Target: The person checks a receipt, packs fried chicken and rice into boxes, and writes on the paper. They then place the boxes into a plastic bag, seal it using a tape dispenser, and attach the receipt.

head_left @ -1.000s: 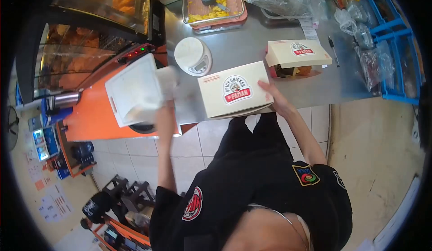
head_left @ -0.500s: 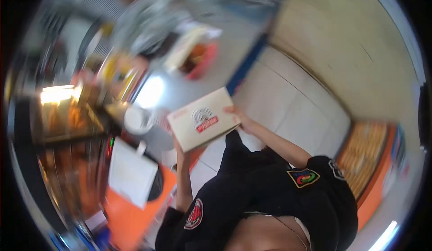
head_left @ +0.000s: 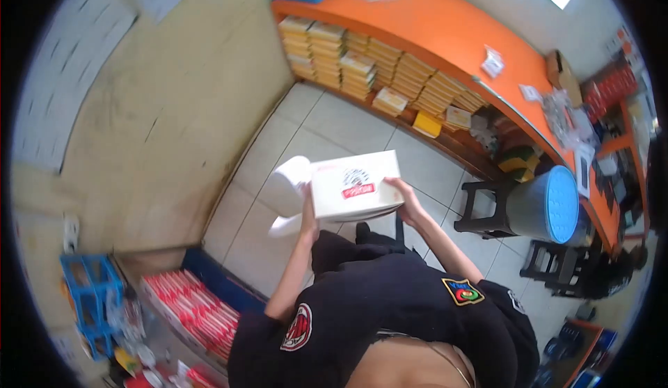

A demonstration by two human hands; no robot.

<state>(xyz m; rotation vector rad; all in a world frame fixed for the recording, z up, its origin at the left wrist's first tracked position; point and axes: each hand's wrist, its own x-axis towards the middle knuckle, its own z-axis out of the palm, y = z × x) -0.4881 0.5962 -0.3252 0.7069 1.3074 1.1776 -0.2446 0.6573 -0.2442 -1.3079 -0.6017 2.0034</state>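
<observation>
In the head view, a white cardboard food box point(head_left: 339, 199) with a round dark logo and a red label is held in front of my body. My left hand point(head_left: 309, 210) grips its left side, the fingers partly hidden behind it. On the opposite end, my right hand point(head_left: 405, 197) has its thumb over the top near the corner. The lid looks closed, with a thin dark gap along the near edge. Left of the box, a white curved object point(head_left: 290, 179) shows beside my left hand, partly covered by it.
An orange counter point(head_left: 431, 29) crosses the upper right, with stacks of yellow-and-white boxes point(head_left: 403, 75) on its shelf. A drum with a blue lid point(head_left: 561, 203) and dark stools point(head_left: 487, 210) stand right. Red-and-white packs point(head_left: 191, 308) fill a tray lower left, near a blue rack point(head_left: 90, 297).
My body has turned from the metal table and lit food display toward the wall and orange counter. The box stays in both hands.
</observation>
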